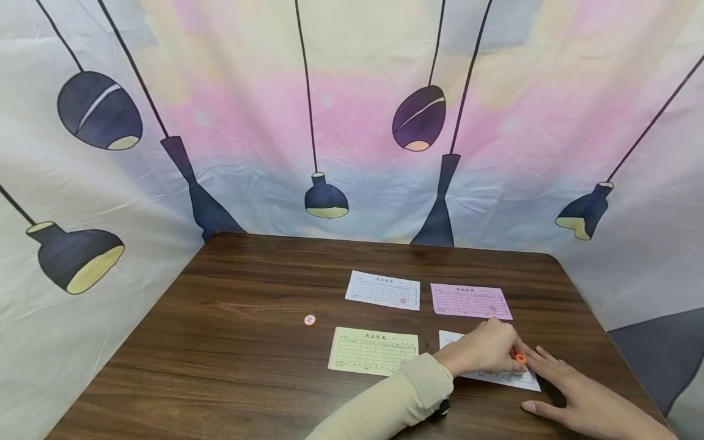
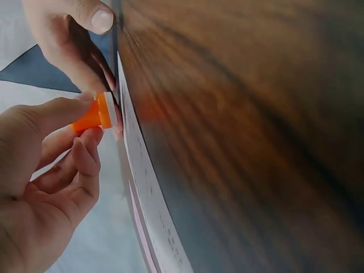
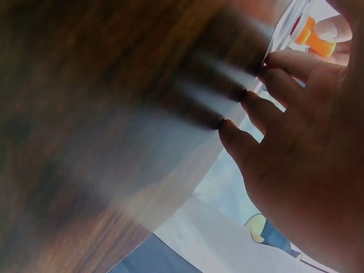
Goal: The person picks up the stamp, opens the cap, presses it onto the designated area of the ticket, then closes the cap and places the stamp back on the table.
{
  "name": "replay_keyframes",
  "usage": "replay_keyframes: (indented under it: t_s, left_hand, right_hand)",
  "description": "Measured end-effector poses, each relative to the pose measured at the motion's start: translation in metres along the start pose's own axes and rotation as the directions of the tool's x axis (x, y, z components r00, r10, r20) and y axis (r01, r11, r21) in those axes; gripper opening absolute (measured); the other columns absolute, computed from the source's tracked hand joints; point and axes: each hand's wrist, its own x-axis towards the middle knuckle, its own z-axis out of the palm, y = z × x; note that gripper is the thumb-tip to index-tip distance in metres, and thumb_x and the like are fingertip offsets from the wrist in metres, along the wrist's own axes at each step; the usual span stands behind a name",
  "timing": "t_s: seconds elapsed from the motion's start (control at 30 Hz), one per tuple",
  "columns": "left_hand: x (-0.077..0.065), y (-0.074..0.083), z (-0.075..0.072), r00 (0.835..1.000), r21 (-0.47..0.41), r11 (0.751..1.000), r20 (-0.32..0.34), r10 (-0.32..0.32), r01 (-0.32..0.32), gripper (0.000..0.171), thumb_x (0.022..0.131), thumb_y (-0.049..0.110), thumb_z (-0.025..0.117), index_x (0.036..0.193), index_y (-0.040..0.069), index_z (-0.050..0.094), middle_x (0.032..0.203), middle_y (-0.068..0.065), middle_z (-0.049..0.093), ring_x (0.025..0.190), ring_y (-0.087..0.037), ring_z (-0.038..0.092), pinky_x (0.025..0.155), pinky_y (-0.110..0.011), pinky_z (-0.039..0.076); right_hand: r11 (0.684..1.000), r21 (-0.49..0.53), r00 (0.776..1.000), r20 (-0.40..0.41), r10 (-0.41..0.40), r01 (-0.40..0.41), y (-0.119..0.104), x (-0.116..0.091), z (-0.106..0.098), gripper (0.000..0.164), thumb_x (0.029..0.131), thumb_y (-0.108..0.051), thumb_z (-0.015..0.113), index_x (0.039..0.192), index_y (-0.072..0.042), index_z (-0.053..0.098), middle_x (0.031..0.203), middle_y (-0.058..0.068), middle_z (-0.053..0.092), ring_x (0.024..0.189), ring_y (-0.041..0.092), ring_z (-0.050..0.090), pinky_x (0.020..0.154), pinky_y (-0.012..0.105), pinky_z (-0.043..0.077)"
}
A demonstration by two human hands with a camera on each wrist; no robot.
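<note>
My left hand (image 1: 488,347) pinches a small orange stamp (image 2: 94,115) between thumb and fingers, its pale end toward the paper. The stamp is over the right part of a white printed slip (image 1: 497,380) at the front right; whether it touches the paper I cannot tell. The hand and forearm cover part of this slip. My right hand (image 1: 572,388) lies with fingers spread at the slip's right edge, fingertips down, close beside the stamp. In the right wrist view, its fingertips (image 3: 227,126) meet the surface.
A yellow-green slip (image 1: 374,351) lies left of the white one. Behind are another white slip (image 1: 383,289) and a pink slip (image 1: 470,300), each with a red mark at lower right. A small round orange-rimmed piece (image 1: 310,319) sits farther left on the brown table (image 1: 220,342).
</note>
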Motion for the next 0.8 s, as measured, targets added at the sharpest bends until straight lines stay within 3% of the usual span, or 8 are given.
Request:
replay_keyframes:
  t_s: [0.3,0.6,0.8]
  left_hand:
    - [0.006,0.006,0.003,0.999,0.041,0.998,0.032,0.036,-0.038,0.007,0.093,0.038,0.080,0.094,0.031,0.080,0.076,0.024,0.067,0.062,0.011,0.049,0.060,-0.004,0.041]
    - [0.008,0.007,0.003,0.999,0.077,0.996,0.023,0.039,-0.041,0.019,0.092,0.034,0.080,0.076,0.030,0.071,0.061,0.021,0.054,0.053,0.008,0.043,0.052,-0.008,0.037]
    - [0.008,0.011,0.004,0.999,0.098,0.995,0.046,0.027,-0.031,0.019,0.094,0.033,0.078,0.078,0.029,0.069,0.062,0.019,0.051,0.053,0.006,0.044,0.051,-0.009,0.037]
  right_hand:
    - [1.000,-0.029,1.000,-0.009,0.000,0.000,0.002,0.000,0.001,0.092,0.095,-0.059,0.070,0.162,-0.005,0.038,0.164,0.034,0.035,0.143,0.062,0.039,0.094,0.070,0.050]
    - [1.000,-0.003,1.000,-0.027,-0.013,0.013,0.002,0.001,0.003,0.093,0.094,-0.057,0.072,0.160,-0.001,0.040,0.164,0.035,0.035,0.143,0.064,0.038,0.095,0.076,0.046]
    - [1.000,-0.028,0.999,-0.042,-0.013,0.011,0.002,0.000,0.005,0.092,0.092,-0.059,0.073,0.158,-0.001,0.044,0.163,0.034,0.038,0.142,0.063,0.041,0.095,0.074,0.047]
